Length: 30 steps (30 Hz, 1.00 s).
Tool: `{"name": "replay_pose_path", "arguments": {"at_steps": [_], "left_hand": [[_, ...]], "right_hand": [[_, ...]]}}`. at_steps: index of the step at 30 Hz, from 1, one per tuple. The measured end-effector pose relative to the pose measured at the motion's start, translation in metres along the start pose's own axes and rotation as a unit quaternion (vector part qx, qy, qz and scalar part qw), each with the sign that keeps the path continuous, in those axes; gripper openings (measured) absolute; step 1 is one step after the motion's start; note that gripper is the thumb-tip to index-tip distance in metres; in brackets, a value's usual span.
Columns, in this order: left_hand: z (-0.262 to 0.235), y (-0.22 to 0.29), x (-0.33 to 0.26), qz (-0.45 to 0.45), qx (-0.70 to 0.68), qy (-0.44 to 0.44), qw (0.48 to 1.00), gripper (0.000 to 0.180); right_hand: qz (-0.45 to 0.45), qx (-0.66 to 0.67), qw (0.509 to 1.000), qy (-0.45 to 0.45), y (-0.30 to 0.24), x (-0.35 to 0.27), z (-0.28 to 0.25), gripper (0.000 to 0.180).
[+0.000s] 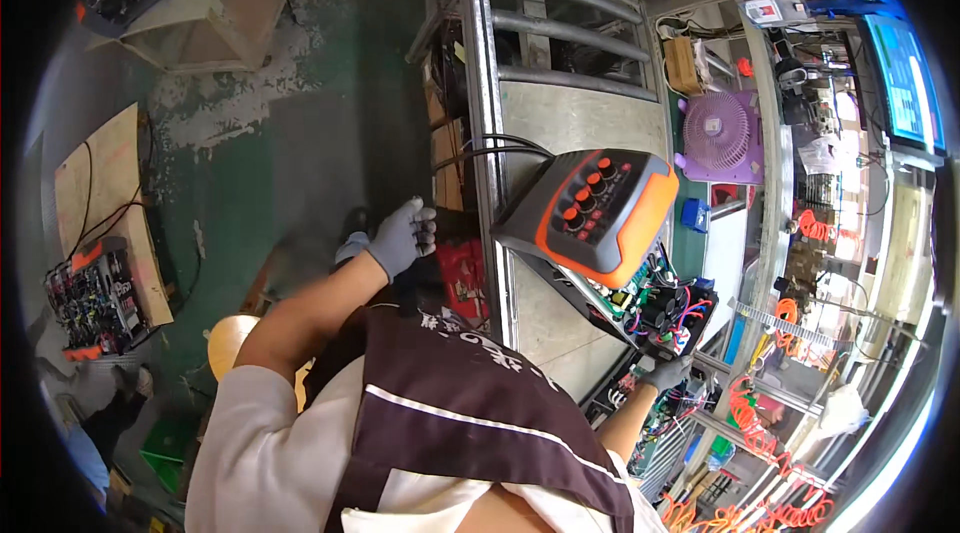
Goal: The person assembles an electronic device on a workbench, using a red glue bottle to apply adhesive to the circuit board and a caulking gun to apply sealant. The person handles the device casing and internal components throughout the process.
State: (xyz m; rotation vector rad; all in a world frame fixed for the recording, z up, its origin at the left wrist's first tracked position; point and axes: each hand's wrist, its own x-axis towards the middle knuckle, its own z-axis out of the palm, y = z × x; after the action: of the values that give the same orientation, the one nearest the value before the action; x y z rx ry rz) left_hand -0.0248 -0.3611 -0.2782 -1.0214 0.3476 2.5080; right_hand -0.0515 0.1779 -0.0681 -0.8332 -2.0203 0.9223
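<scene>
A grey-and-orange welding machine point(600, 213) with several orange-capped knobs stands on the workbench, its cover off at the near end, where circuit boards and coloured wires point(655, 303) show. My right hand point(668, 373), in a grey glove, is at the machine's near end, fingers bent against its dark edge; its fingertips are partly hidden. Below that hand is a second open unit point(650, 423) with boards and wires, half covered by my arm. My left hand point(402, 237), also gloved, hangs off the bench's left side, fingers curled in with nothing visible in them.
Metal rollers point(570, 28) form the far part of the bench point(570, 123). A purple fan point(718, 133) and a blue box point(696, 215) are to the right, with coiled orange hoses point(745, 413) and a screen point(900, 78) beyond. More open units point(95, 303) are at the left.
</scene>
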Motion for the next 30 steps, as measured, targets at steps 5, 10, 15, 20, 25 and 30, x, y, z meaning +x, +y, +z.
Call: {"name": "replay_pose_path", "arguments": {"at_steps": [5, 10, 15, 20, 25, 30], "left_hand": [[0.013, 0.056, -0.011, 0.029, 0.015, 0.012, 0.999, 0.027], [0.042, 0.062, -0.007, 0.028, 0.057, -0.054, 0.997, 0.027], [0.102, 0.041, -0.017, 0.061, 0.18, -0.15, 0.97, 0.028], [0.148, 0.022, -0.004, 0.097, 0.316, -0.186, 0.925, 0.028], [0.172, 0.034, 0.025, 0.128, 0.588, -0.279, 0.748, 0.042], [0.156, 0.009, 0.029, 0.105, 0.648, -0.336, 0.675, 0.054]], "right_hand": [[0.095, 0.057, 0.994, 0.014, 0.0, 0.012, 0.001, 0.051], [0.165, 0.086, 0.982, 0.015, -0.026, 0.0, 0.007, 0.04], [0.09, 0.101, 0.991, 0.007, -0.029, -0.003, 0.016, 0.041], [0.006, 0.059, 0.995, 0.085, -0.028, -0.01, 0.029, 0.044], [0.047, 0.056, 0.988, 0.138, -0.067, -0.033, 0.05, 0.044], [0.11, 0.08, 0.983, 0.121, -0.059, -0.012, 0.051, 0.044]]}}
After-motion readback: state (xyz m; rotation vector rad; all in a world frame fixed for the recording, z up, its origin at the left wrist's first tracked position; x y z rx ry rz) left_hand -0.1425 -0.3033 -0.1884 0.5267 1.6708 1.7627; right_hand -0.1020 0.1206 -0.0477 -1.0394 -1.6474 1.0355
